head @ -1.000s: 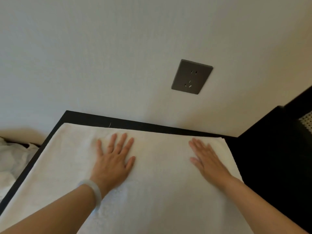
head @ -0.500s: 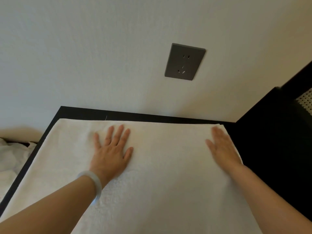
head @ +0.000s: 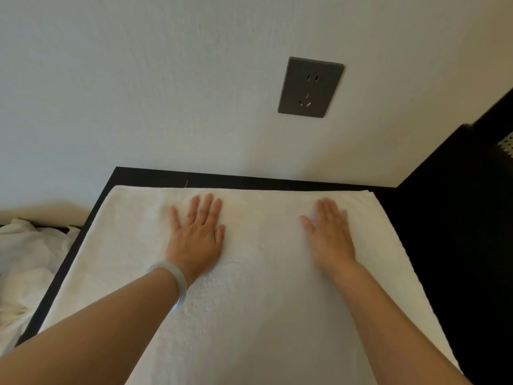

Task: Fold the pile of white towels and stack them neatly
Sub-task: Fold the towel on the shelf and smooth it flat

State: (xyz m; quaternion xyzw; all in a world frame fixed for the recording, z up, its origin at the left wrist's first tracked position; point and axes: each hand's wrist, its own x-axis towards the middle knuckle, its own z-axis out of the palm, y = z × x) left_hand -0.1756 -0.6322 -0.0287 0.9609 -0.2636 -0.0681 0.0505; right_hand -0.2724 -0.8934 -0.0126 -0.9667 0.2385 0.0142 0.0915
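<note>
Basically both palms flat, fingers straight, gripping nothing: left hand [head: 195,236] and right hand [head: 330,234] press the towel [head: 263,315] smooth on the table [head: 155,176]; likely prepping a fold.

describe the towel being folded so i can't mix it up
Below the grey wall socket, a black table stands against the wall. The towel lies flat over most of its top, under the left hand and right hand. The white cloth left of the table is crumpled instead.
</note>
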